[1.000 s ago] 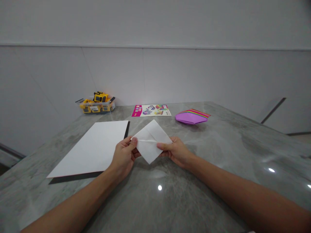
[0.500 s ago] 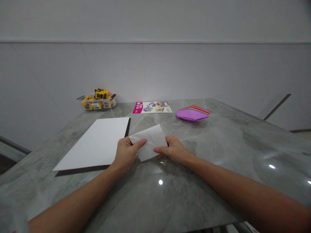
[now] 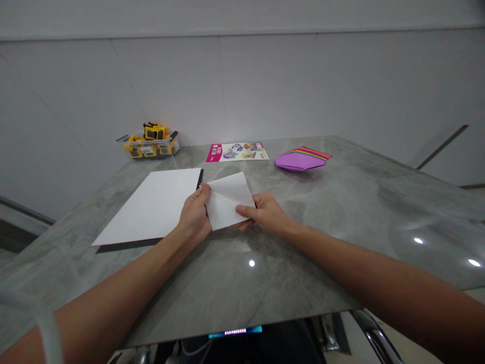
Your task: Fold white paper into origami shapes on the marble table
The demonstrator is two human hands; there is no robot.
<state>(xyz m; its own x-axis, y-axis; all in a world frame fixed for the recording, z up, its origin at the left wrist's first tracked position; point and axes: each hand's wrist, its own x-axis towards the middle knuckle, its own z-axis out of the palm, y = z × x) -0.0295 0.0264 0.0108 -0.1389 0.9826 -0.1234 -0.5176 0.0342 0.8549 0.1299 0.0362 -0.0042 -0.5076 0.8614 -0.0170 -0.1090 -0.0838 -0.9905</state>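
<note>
A small piece of white paper (image 3: 226,198), creased and seemingly folded, is held up above the table between both hands. My left hand (image 3: 195,211) grips its left edge, with the thumb at the upper left corner. On the opposite side, my right hand (image 3: 265,213) pinches the lower right part, thumb on top and fingers underneath. To the left, a large white sheet (image 3: 151,202) lies flat over a dark board (image 3: 129,244), whose edge shows at the right and front.
A clear plastic box (image 3: 151,149) of yellow toy vehicles stands at the back left of the grey marbled table (image 3: 235,298). Near the wall lies a colourful printed sheet (image 3: 238,151). Right of it rests a purple folded paper piece (image 3: 299,161) with rainbow-coloured strips (image 3: 312,152).
My left thumb has shifted from the paper's middle to its upper left corner, so more of its face shows. The camera view has tilted down, revealing the table's front edge.
</note>
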